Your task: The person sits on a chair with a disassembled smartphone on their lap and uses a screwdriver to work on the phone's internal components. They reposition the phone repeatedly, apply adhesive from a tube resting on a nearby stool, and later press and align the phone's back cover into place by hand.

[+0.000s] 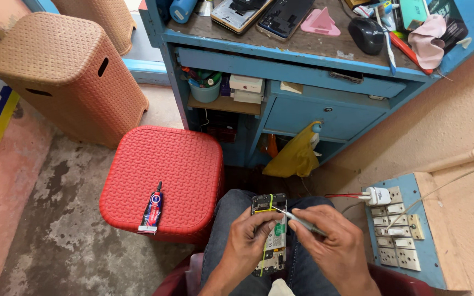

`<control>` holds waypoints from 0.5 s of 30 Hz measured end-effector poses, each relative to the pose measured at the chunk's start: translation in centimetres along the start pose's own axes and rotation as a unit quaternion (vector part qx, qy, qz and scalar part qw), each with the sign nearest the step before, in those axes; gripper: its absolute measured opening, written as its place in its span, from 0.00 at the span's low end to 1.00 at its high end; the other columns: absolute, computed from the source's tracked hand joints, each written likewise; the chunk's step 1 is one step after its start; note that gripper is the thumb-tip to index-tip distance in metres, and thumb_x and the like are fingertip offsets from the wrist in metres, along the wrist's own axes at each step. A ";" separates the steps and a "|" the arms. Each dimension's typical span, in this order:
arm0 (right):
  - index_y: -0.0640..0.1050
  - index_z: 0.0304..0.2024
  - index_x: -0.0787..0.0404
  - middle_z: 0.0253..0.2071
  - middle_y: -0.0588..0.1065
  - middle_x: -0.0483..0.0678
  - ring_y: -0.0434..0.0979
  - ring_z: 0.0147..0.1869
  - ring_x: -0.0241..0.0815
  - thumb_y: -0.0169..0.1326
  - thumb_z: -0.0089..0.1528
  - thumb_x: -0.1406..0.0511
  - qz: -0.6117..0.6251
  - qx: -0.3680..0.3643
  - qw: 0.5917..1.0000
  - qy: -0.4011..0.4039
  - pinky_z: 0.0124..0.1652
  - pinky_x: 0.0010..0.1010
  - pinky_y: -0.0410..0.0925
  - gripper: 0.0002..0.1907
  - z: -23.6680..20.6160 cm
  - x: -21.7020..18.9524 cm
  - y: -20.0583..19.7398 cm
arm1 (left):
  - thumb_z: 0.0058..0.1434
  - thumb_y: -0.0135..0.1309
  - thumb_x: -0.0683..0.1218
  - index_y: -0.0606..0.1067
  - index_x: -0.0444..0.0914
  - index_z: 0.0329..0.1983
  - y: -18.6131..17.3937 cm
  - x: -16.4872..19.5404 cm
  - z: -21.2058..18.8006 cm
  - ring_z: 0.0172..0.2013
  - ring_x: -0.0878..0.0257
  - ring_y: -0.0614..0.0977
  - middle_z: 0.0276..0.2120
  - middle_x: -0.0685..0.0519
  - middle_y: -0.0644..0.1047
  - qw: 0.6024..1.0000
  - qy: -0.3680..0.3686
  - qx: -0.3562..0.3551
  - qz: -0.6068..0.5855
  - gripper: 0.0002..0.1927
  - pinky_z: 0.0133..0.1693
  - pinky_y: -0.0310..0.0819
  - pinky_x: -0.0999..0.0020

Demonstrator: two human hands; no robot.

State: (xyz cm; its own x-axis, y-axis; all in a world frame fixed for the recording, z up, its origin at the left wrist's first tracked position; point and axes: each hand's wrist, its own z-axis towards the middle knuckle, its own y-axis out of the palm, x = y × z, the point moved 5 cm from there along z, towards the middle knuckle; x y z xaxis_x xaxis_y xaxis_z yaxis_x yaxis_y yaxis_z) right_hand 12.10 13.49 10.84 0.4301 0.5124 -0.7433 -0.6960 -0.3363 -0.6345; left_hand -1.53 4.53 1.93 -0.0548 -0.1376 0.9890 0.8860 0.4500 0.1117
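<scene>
Far left, a tan woven stool (67, 71) stands idle; beside it the red stool (163, 178) carries a glue tube (153, 211), lying capped and untouched. Now your lap: your left hand (250, 241) is wrapped around the opened phone (270, 233), back cover off, board exposed, yellow bands around it. Your right hand (330, 246) pinches a slim tool (297, 218), tip on the phone's upper part. By my read, you're mid-job: the phone is open, closing up isn't done. Far right, a switchboard (399, 230) with a white charger (378, 195).
</scene>
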 end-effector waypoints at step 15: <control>0.84 0.42 0.64 0.34 0.79 0.48 0.81 0.32 0.36 0.66 0.54 0.69 -0.044 -0.023 0.998 -0.045 0.29 0.27 0.73 0.13 1.4 -2.0 0.8 | 0.64 0.51 0.31 0.80 0.30 0.45 0.0 1.1 0.1 0.44 0.59 0.85 0.43 0.47 0.79 1.000 0.012 -0.010 0.022 0.10 0.45 0.79 0.68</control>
State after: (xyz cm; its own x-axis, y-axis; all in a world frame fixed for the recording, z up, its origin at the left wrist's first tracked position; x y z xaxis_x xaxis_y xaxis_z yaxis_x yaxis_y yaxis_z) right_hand 9.89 13.32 12.13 0.4337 0.6098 -0.6634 -0.6295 -0.3217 -0.7073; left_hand -1.61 4.52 3.08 -0.0051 -0.1384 0.9904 0.8961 0.4390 0.0660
